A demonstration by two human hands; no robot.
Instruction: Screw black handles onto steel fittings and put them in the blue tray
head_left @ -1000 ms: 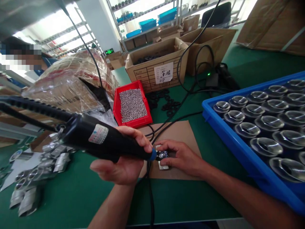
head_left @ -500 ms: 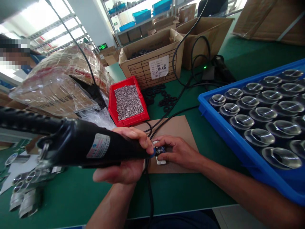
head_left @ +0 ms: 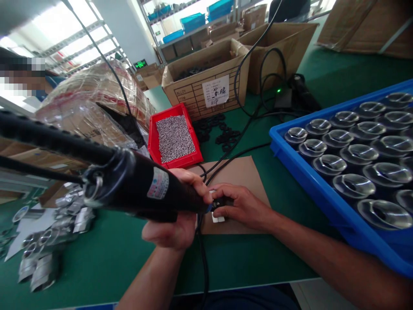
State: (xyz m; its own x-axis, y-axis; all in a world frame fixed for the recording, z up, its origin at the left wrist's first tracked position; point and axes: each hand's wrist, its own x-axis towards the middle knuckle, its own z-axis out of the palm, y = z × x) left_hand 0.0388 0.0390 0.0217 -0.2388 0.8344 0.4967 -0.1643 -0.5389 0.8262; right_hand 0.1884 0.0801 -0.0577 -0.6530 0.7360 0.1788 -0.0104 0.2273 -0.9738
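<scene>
My left hand [head_left: 176, 215] grips a black electric screwdriver [head_left: 138, 187] whose blue-ringed tip points down at a small white and black part [head_left: 218, 210]. That part lies on a brown cardboard sheet [head_left: 235, 172]. My right hand [head_left: 241, 206] pinches the part from the right and holds it against the sheet. The screwdriver's tip is mostly hidden between my two hands. A black cable runs from the tool's rear up and to the left.
A red bin of small screws [head_left: 174, 137] stands behind the sheet, with black rings [head_left: 222, 131] beside it. A blue tray of shiny reflector cups [head_left: 351, 159] fills the right. Metal parts [head_left: 41, 249] lie at left. Cardboard boxes [head_left: 206, 82] and cables stand behind.
The screwdriver's rear has swung up and nearer to the camera while its tip stays on the part. My right hand has closed in over the part.
</scene>
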